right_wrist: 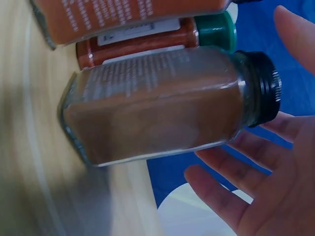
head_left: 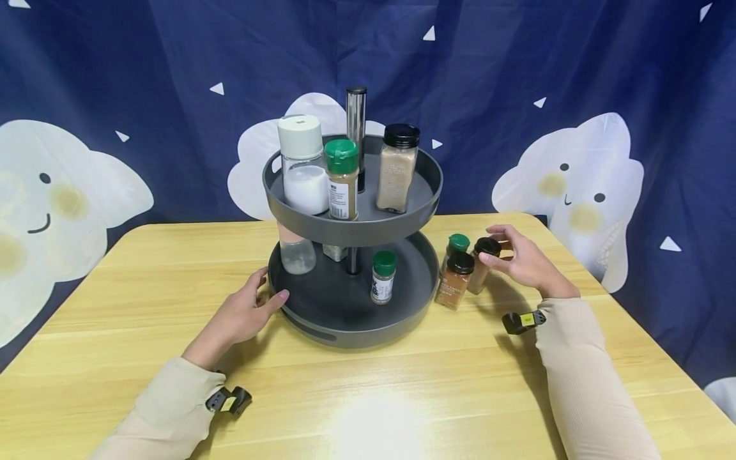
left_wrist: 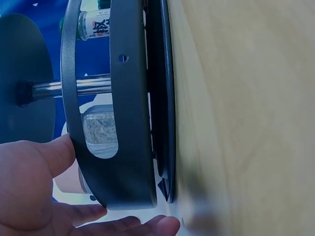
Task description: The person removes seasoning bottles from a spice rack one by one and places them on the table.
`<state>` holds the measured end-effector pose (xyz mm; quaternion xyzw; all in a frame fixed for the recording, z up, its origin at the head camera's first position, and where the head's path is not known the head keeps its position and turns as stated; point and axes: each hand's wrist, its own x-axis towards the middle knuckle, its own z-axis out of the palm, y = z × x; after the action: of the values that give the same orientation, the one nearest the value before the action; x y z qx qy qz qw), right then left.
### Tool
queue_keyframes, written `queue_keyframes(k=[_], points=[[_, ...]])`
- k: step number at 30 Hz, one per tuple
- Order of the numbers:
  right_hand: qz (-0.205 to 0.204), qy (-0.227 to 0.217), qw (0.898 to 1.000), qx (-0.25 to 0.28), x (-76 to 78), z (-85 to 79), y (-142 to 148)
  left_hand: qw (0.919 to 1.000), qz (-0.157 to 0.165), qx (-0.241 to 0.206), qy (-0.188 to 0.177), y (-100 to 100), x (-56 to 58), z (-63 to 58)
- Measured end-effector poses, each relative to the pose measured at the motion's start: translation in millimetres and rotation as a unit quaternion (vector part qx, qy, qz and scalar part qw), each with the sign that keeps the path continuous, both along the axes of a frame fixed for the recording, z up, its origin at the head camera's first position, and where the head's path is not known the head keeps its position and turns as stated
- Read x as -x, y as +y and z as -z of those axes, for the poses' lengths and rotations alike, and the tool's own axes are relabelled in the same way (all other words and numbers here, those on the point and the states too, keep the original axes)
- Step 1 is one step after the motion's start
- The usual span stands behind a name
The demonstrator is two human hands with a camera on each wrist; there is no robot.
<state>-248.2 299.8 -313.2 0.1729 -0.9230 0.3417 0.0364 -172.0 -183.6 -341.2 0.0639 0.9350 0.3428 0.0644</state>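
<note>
A dark grey two-tier turntable rack [head_left: 353, 335] stands mid-table. My left hand [head_left: 244, 313] is at the left side of its lower tray, the thumb touching the rim in the left wrist view and the other fingers extended along the wall. On the right, my right hand [head_left: 526, 259] is spread around the black lid of a square jar of brown powder [right_wrist: 162, 113]. In the right wrist view its fingers are loosely extended, not closed on the jar. Next to that jar stand another black-lidded spice jar [head_left: 453, 284] and a green-capped bottle [head_left: 458, 243].
The upper tray bears a white-lidded jar [head_left: 301, 166], a green-capped shaker [head_left: 342, 179] and a black-lidded jar [head_left: 398, 169]. On the lower tray are a small green-capped bottle [head_left: 383, 278], a pink-topped jar [head_left: 297, 252] and a partly hidden jar [left_wrist: 100, 125]. A blue curtain [head_left: 460, 64] hangs behind.
</note>
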Motion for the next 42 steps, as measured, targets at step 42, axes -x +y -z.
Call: queue_keyframes(k=[42], points=[[-0.060, 0.203, 0.971, 0.116, -23.5, -30.0, -83.3, 0.9988, 0.003, -0.011, 0.047, 4.0, -2.1, -1.0]])
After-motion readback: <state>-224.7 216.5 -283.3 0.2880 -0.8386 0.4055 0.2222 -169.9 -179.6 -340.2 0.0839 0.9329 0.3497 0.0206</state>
